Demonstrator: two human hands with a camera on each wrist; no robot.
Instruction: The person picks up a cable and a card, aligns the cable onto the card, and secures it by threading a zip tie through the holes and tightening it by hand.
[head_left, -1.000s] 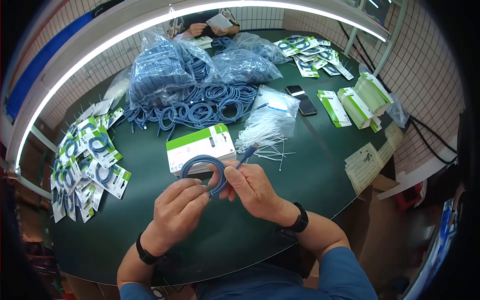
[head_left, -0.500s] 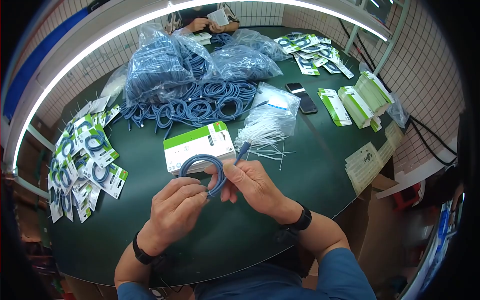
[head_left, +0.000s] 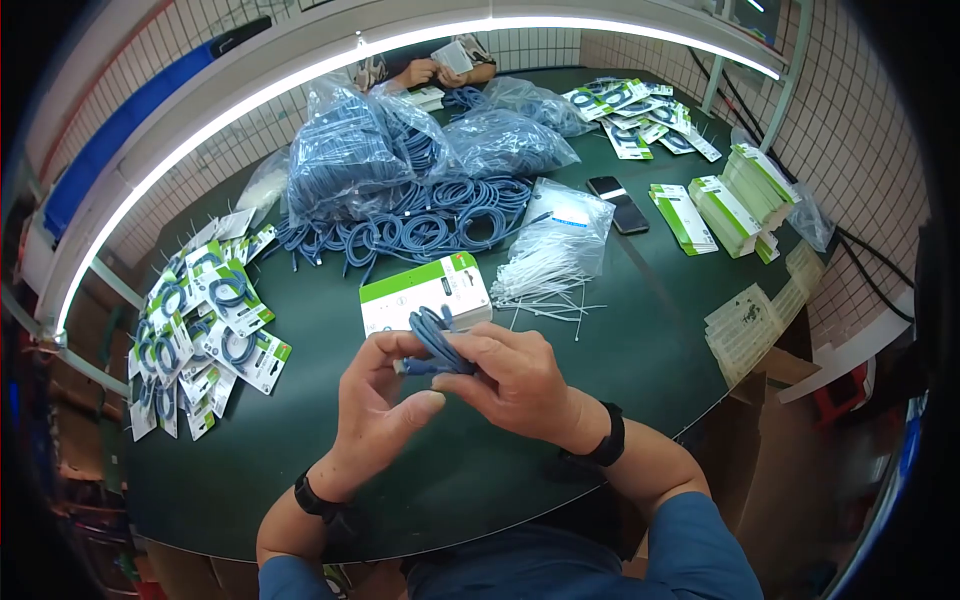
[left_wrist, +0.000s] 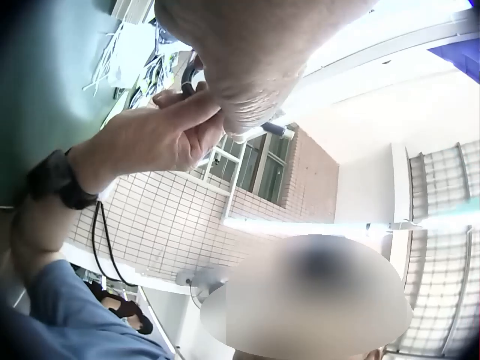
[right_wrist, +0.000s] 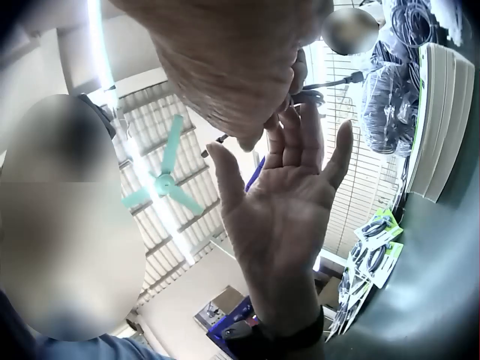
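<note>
A coiled blue-grey cable [head_left: 430, 333] is up in front of the chest, seen nearly edge-on in the head view, with one plug [head_left: 405, 367] sticking out to the left. My right hand [head_left: 522, 382] pinches the coil between thumb and fingers. Beside it, my left hand [head_left: 375, 405] has its thumb spread away and its fingers reaching to the coil's far side. The right wrist view shows that left palm [right_wrist: 281, 214] turned up with extended fingers. Just beyond both hands lies a stack of green-and-white cards [head_left: 425, 285].
Bagged cables [head_left: 345, 150] and loose coils [head_left: 430, 230] lie farther back. White cable ties [head_left: 540, 270] spill from a bag by a phone [head_left: 618, 205]. Carded cables [head_left: 235, 300] are heaped at left, more cards [head_left: 725, 215] at right. Another person's hands [head_left: 420, 72] work across the table.
The coil has turned from facing the camera to nearly edge-on. My left hand has released its pinch and its thumb has spread, while my right hand keeps hold.
</note>
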